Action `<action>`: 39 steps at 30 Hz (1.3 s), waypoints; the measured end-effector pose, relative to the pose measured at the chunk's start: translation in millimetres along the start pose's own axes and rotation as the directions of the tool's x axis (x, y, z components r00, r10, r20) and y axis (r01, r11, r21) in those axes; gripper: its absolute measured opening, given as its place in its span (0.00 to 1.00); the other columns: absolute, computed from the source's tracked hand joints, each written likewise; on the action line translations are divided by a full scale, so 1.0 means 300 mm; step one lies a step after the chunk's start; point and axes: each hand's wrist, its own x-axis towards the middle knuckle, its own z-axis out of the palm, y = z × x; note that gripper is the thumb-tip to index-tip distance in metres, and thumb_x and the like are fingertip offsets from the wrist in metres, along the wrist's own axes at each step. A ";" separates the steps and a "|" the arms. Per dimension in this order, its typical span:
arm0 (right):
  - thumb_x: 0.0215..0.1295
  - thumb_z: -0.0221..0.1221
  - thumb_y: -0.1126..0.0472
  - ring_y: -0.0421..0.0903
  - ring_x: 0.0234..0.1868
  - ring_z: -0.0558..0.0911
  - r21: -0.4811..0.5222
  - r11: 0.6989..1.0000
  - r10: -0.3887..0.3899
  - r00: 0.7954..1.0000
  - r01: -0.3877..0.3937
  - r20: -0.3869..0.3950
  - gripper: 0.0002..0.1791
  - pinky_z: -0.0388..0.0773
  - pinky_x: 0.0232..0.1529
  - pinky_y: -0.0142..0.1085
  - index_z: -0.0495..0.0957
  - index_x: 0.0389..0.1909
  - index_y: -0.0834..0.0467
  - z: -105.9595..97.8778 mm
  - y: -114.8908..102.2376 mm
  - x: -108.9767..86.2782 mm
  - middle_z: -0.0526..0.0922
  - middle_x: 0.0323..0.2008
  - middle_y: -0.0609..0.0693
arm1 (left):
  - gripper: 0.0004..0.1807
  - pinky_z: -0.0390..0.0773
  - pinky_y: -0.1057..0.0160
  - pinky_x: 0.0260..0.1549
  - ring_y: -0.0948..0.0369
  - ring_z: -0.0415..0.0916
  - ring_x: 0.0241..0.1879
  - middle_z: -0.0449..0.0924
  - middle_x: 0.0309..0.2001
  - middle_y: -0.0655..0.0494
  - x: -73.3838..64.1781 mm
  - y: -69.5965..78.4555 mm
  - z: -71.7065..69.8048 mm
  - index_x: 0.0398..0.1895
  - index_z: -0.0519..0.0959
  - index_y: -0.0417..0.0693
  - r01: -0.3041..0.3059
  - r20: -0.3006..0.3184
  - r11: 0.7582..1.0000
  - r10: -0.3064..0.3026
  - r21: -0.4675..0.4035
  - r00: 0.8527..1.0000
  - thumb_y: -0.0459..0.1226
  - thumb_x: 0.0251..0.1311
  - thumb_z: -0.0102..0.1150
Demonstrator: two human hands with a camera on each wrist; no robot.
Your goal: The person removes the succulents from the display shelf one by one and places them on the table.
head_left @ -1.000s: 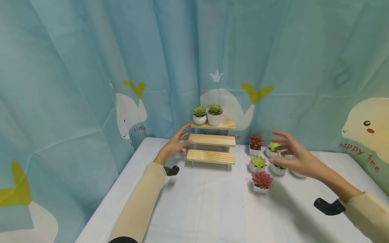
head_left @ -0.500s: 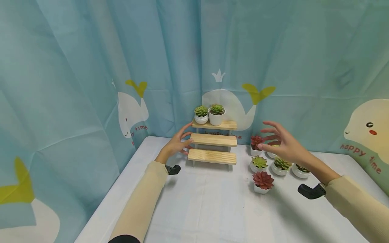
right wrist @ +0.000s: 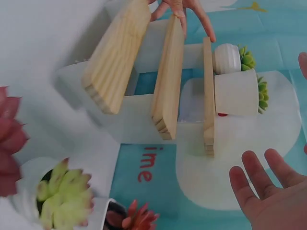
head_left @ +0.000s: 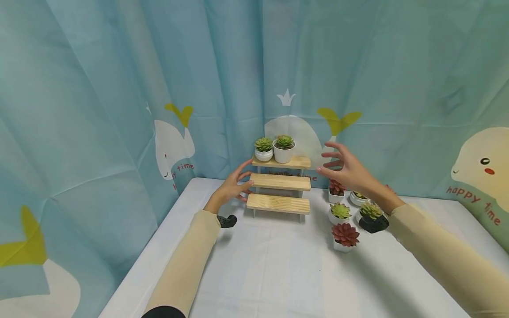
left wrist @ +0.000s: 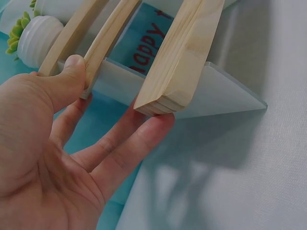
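Note:
A three-step wooden plant stand (head_left: 280,181) stands on the white table against the curtain. Two potted green succulents, one in a rounded pot (head_left: 263,154) and one in a taller pot (head_left: 283,154), sit on its top step. My left hand (head_left: 229,189) touches the stand's left end with spread fingers; in the left wrist view the thumb (left wrist: 74,64) rests on the middle board and a fingertip meets the bottom board (left wrist: 175,67). My right hand (head_left: 345,170) is raised right of the top step, fingers apart and slightly bent, holding nothing.
Several potted succulents stand right of the stand: a front red one (head_left: 345,236), a light green one (head_left: 339,213), a back red one (head_left: 336,190) and others partly hidden under the right forearm. A blue curtain (head_left: 230,66) with whale prints hangs behind.
My right hand has moved left and up from above the potted succulents toward the stand's top step. The left hand stays at the stand's left end.

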 end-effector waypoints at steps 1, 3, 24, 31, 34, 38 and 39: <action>0.69 0.68 0.51 0.63 0.64 0.76 0.008 1.000 0.010 1.000 -0.010 0.000 0.49 0.77 0.57 0.60 0.50 0.82 0.52 0.005 -0.002 0.012 0.67 0.72 0.63 | 0.42 0.87 0.45 0.35 0.39 0.71 0.67 0.50 0.81 0.44 0.000 0.001 0.002 0.82 0.49 0.78 0.003 0.000 1.000 -0.003 0.001 1.000 0.39 0.76 0.58; 0.69 0.68 0.49 0.62 0.65 0.76 0.020 0.999 0.026 1.000 -0.026 0.001 0.50 0.78 0.57 0.60 0.49 0.82 0.51 0.015 -0.006 0.036 0.67 0.72 0.62 | 0.42 0.87 0.45 0.34 0.40 0.72 0.66 0.50 0.81 0.44 0.002 0.002 0.003 0.82 0.49 0.79 0.010 -0.003 1.000 -0.010 0.000 1.000 0.39 0.75 0.58; 0.66 0.68 0.41 0.61 0.66 0.73 0.145 0.987 0.087 0.993 -0.075 -0.079 0.50 0.75 0.61 0.58 0.51 0.81 0.48 0.172 0.005 0.243 0.67 0.72 0.59 | 0.42 0.87 0.45 0.34 0.37 0.77 0.61 0.50 0.81 0.44 0.002 0.007 0.000 0.82 0.49 0.79 0.013 -0.015 1.000 -0.013 0.013 1.000 0.38 0.76 0.58; 0.64 0.69 0.39 0.59 0.66 0.74 0.178 0.978 0.126 0.986 -0.105 -0.109 0.52 0.75 0.61 0.55 0.52 0.81 0.50 0.212 0.036 0.279 0.69 0.70 0.59 | 0.42 0.87 0.45 0.35 0.38 0.73 0.65 0.50 0.81 0.43 0.000 0.004 0.006 0.82 0.49 0.78 0.014 -0.012 1.000 -0.014 0.005 1.000 0.38 0.76 0.58; 0.64 0.69 0.39 0.58 0.68 0.72 0.167 0.980 0.130 0.986 -0.111 -0.109 0.52 0.74 0.62 0.56 0.52 0.81 0.51 0.221 0.039 0.290 0.69 0.70 0.61 | 0.42 0.87 0.45 0.35 0.38 0.73 0.65 0.50 0.81 0.43 -0.001 0.003 0.006 0.82 0.49 0.78 0.015 -0.009 1.000 -0.015 0.001 1.000 0.38 0.76 0.58; 0.65 0.68 0.38 0.57 0.69 0.70 0.151 0.980 0.142 0.985 -0.127 -0.094 0.52 0.73 0.63 0.55 0.52 0.81 0.52 0.231 0.034 0.307 0.68 0.70 0.62 | 0.41 0.87 0.45 0.35 0.38 0.75 0.63 0.50 0.81 0.44 -0.002 0.005 0.006 0.82 0.50 0.78 0.017 -0.013 1.000 -0.017 -0.005 1.000 0.38 0.76 0.57; 0.65 0.68 0.38 0.57 0.69 0.71 0.145 0.980 0.147 0.985 -0.133 -0.091 0.52 0.74 0.63 0.55 0.52 0.81 0.53 0.234 0.032 0.311 0.68 0.70 0.62 | 0.41 0.87 0.45 0.35 0.38 0.75 0.63 0.50 0.81 0.44 -0.002 0.005 0.006 0.82 0.50 0.78 0.017 -0.014 1.000 -0.017 -0.005 1.000 0.38 0.76 0.57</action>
